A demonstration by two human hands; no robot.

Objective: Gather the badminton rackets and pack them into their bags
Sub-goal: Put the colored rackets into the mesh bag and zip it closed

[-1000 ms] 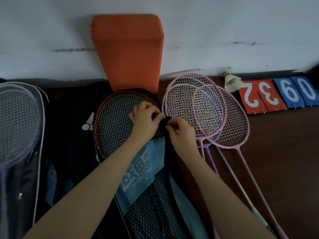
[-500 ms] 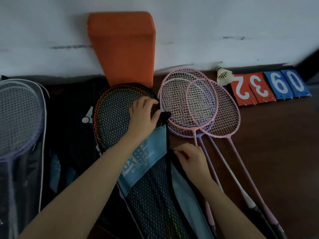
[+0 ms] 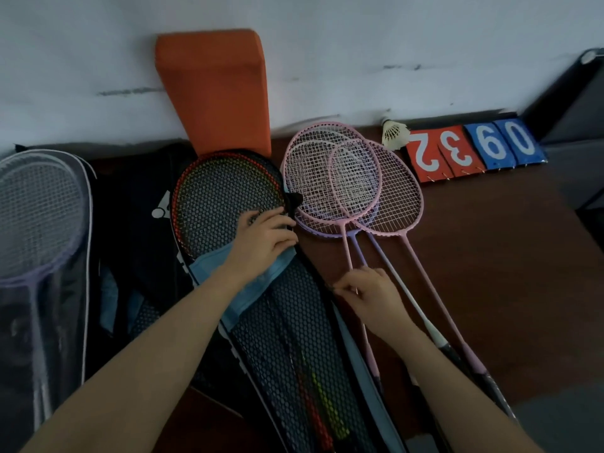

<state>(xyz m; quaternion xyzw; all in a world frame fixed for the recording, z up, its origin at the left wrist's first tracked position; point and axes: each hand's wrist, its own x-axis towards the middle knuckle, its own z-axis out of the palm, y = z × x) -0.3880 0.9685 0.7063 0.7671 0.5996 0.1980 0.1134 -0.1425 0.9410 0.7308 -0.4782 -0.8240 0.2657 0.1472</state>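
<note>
- Pale wall (image 3: 359, 44) behind, with an orange pad (image 3: 215, 89) leaning on it and a dark brown desk (image 3: 490, 273) below.
- Flip score cards (image 3: 474, 148) by the wall read, upside down, 2 3 in white on red and 6 0 on blue; a shuttlecock (image 3: 395, 134) lies just beside them.
- White print on the mesh bag (image 3: 284, 338)'s blue band is hidden under the wrist.
- Red-framed racket (image 3: 209, 191) sits inside that bag, head toward the wall, long axis running back toward the person.
- Pink rackets (image 3: 346, 181) lie overlapped right of it on the desk, heads to the wall, handles fanning toward the near right.
- Left hand (image 3: 264, 240) presses flat on the bag near its black tab, as before.
- Right hand (image 3: 369, 295) has dropped down the bag's right edge since half a second ago; its fingers are pinched, probably on the zip pull.
- Clear case (image 3: 42, 223) at far left holds a lilac racket.
</note>
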